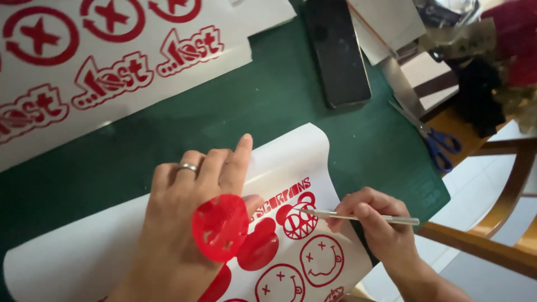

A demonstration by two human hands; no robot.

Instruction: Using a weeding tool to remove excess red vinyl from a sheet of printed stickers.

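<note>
My left hand (193, 212) lies flat on a curled white vinyl sheet (291, 162) printed with red smiley faces and lettering, fingers spread, a ring on one finger. A peeled red round vinyl scrap (220, 227) is stuck on the back of that hand. My right hand (375, 223) grips a thin silver weeding tool (363, 217) like a pen, its tip at a red round face design (299, 221) on the sheet.
A dark green cutting mat (268, 95) covers the table. A large white sheet with red cut designs (112, 61) lies at the top left. A black flat case (338, 50), blue-handled scissors (439, 142) and papers lie at the right. A wooden chair frame (498, 223) stands beyond the edge.
</note>
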